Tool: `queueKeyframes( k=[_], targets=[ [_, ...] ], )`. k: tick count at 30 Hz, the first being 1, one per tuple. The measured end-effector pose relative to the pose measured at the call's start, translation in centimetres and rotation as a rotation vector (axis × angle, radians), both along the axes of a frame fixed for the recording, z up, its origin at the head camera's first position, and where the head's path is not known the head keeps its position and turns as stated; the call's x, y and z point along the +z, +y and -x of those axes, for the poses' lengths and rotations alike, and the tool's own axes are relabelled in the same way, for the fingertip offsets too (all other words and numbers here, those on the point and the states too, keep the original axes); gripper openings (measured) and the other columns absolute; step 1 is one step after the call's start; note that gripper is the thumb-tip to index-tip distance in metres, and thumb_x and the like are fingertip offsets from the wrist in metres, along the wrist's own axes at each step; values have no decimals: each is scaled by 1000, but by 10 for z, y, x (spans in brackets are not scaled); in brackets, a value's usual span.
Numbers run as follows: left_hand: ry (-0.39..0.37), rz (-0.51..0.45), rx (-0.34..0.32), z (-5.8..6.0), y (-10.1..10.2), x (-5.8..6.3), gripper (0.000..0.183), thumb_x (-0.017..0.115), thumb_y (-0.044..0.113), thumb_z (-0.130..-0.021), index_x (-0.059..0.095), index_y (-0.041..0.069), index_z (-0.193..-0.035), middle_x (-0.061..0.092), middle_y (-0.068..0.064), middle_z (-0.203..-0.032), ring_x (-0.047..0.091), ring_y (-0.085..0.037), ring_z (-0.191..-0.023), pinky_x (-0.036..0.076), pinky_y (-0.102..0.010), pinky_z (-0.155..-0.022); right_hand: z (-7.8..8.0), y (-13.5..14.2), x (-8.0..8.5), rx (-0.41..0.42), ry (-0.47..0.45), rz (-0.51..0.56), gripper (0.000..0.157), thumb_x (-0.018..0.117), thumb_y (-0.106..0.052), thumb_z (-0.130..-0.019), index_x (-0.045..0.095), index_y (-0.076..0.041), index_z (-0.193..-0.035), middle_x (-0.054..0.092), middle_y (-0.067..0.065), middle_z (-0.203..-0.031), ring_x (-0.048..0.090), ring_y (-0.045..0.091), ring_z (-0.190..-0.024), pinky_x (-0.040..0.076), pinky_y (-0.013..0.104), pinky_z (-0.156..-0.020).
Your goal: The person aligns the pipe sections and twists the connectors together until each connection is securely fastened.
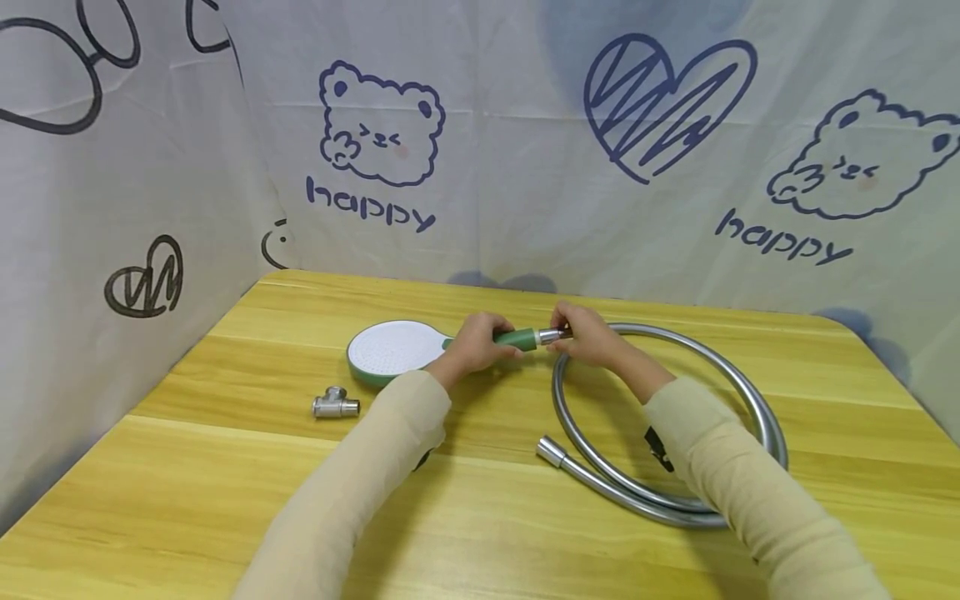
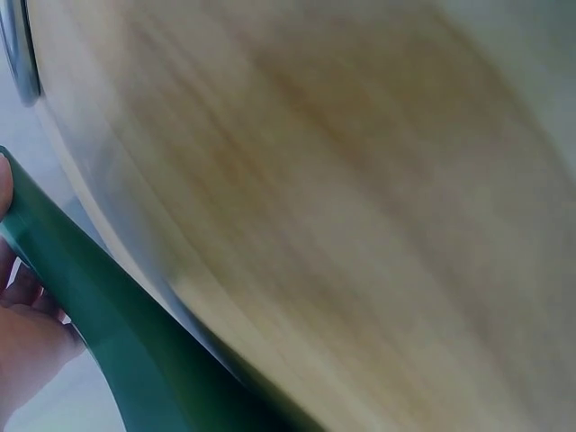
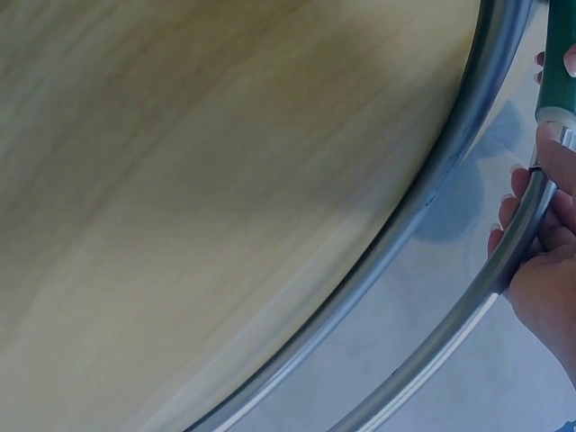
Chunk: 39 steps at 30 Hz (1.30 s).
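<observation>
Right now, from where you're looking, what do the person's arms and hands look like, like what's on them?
The left hand and right hand wear no gloves. The left sleeve and right sleeve are cream, long and creased, without visible print. A black piece shows beside the right cuff; only a dark sliver shows by the left.

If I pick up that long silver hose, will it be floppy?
The silver hose probably bends easily, since it lies looped, but its smooth, wide curves suggest some springiness. Its shiny surface might feel slippery.
</observation>
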<state>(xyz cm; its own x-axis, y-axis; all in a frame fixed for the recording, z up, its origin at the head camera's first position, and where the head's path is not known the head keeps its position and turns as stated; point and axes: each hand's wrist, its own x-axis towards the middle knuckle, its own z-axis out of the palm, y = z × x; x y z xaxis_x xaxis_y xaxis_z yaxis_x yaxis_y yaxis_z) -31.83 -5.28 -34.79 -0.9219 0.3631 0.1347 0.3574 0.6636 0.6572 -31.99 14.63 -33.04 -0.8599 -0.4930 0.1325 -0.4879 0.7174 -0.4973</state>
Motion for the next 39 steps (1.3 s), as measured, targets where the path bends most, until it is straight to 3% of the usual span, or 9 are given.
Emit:
queueKeyframes(
  k=[25,32,39],
  targets=[
    [-10,-18,2,-4,0,1,29,74,16,-79,68,-2,-102,69,-14,-97,58,-19,-82,49,-29,-78,-2,1,0,48,54,-24,13,62,-10,-89,61,2,-91,63,15,-88,57,22,-76,47,35,-69],
    [-10,-13,5,-4,0,0,30,74,17,-79,68,-1,-102,68,-13,-98,58,-18,-81,49,-29,-77,-1,0,-2,73,105,-58,16,58,-13,-91,63,2,-89,61,11,-78,45,15,-62,39,29,-60],
    [-10,-8,5,-4,0,0,32,73,18,-80,67,0,-105,68,-13,-100,59,-19,-82,49,-29,-76,-1,-1,-2,63,131,-90,18,55,-14,-93,65,1,-91,59,10,-76,43,14,-60,37,28,-58]
  ],
)
